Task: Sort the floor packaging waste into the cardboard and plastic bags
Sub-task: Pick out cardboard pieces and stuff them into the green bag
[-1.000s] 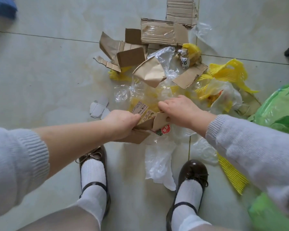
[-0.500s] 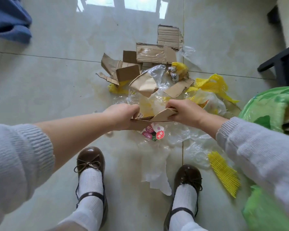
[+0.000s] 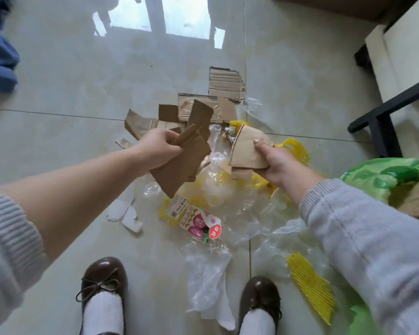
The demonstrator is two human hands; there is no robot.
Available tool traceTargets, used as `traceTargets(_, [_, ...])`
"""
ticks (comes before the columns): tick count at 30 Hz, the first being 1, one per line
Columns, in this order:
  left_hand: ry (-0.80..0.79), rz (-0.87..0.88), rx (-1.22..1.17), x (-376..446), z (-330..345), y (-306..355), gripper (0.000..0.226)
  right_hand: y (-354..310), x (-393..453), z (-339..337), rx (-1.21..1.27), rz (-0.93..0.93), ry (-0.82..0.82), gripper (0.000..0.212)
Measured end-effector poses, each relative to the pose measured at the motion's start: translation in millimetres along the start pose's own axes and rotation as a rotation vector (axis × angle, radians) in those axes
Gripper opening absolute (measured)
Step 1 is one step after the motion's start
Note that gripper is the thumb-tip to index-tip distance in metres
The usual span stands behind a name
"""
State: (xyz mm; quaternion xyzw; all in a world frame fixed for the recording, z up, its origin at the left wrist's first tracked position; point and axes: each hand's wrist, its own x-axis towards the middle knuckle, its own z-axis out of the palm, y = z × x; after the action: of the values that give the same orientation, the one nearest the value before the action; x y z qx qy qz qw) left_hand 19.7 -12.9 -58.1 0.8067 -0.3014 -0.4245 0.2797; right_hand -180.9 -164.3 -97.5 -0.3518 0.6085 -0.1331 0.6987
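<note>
Inside green bag (image 3: 382, 174), cardboard piece (image 3: 411, 199)

The scene is lit evenly by soft daylight, and a bright window reflection (image 3: 179, 18) is thrown as glare onto the glossy pale grey floor tiles (image 3: 65, 76) at the top. Only faint, diffuse shadows are cast beneath the brown cardboard scraps (image 3: 224, 84). Wide-angle bending is seen toward the edges, where the grey knitted sleeves (image 3: 373, 238) are stretched and softly blurred, while the centre is rendered fairly sharp.
</note>
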Motion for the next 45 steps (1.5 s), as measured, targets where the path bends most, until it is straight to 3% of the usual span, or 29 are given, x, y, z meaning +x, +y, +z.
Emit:
traceTargets(3, [0.0,-0.117,-0.15,16.4,6.0,4.4,0.017,3.9,25.6,17.8,0.057,0.054,0.069,0.043])
traceTargets(8, [0.021,-0.14,0.056,40.7,22.5,-6.1,0.021,20.6,52.2,33.1,-0.069,0.085,0.212,0.046])
traceTargets(11, [-0.009,-0.175,0.088,46.7,29.7,-10.4,0.026,33.9,79.9,29.5,-0.221,0.042,0.275,0.06])
traceTargets(21, [0.009,-0.15,-0.127,45.1,20.5,-7.9,0.013,31.9,50.3,31.2,-0.135,0.002,0.409,0.027])
traceTargets(23, [0.001,-0.135,-0.196,39.5,9.1,-3.3,0.009,26.6,36.9,27.5,-0.101,-0.002,0.421,0.028])
traceTargets(30, [0.078,-0.071,-0.291,4.3,-45.0,9.2,0.022,-7.7,-30.3,25.0,-0.039,-0.038,0.351,0.041])
traceTargets(33, [0.097,-0.023,-0.32,-15.4,-64.5,15.4,0.023,-19.8,-63.5,27.2,-0.013,-0.084,0.311,0.015])
traceTargets(35, [0.115,0.007,-0.315,-24.0,-75.1,17.9,0.044,-24.2,-77.6,28.4,-0.025,-0.125,0.274,0.01])
traceTargets(37, [0.11,0.031,-0.297,-29.3,-82.6,21.4,0.056,-26.9,-85.3,30.6,-0.051,-0.167,0.25,0.029])
traceTargets(40, [0.078,0.02,-0.238,-33.5,-84.9,24.2,0.034,-26.9,-88.1,31.9,-0.017,-0.19,0.221,0.049])
traceTargets(43, [0.111,0.008,-0.266,-28.8,-90.3,21.9,0.026,-31.8,-84.9,34.0,0.045,-0.211,0.207,0.063])
traceTargets(45, [0.139,-0.002,-0.29,-21.9,-98.4,14.4,0.023,-36.3,-77.4,36.7,0.034,-0.202,0.174,0.046])
